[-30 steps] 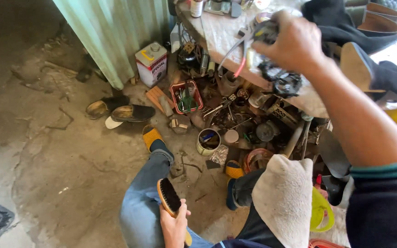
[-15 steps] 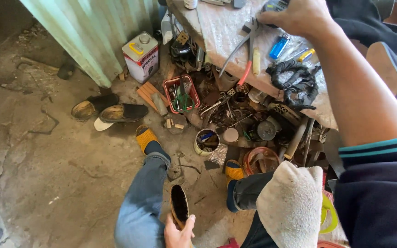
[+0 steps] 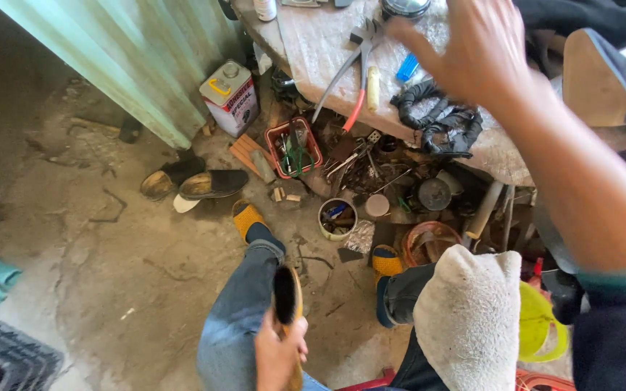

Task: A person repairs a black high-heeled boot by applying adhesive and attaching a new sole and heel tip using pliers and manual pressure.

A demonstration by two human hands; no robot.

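Shoe brush [image 3: 286, 295], dark-bristled with a wooden back, stands nearly upright in the left hand [image 3: 279, 353], low in the view above the person's left thigh in blue jeans [image 3: 239, 326]; the fingers are closed around its lower end, the bristle side facing left. The right hand [image 3: 476, 51] is raised over the cluttered worktable [image 3: 313, 51] at the top of the view, fingers spread and open, holding nothing, with its forearm running down to the right into a dark sleeve with a teal cuff [image 3: 617, 282]. Just under that hand lie a blue marker-like tube [image 3: 407, 67] and a tangle of black straps [image 3: 440, 119], and to their left a pair of pliers with one red and one grey handle [image 3: 353, 76] beside a cream-coloured handle [image 3: 373, 88]. A whitish cloth [image 3: 469, 318] covers the right knee. On the dirt floor below the table sit a red tray of small tools [image 3: 295, 148], a white tin can [image 3: 230, 98] against the green corrugated wall [image 3: 132, 58], a round tin of odds and ends [image 3: 337, 217], and dark sandals [image 3: 211, 185]. The person's feet wear yellow-toed socks [image 3: 248, 217].
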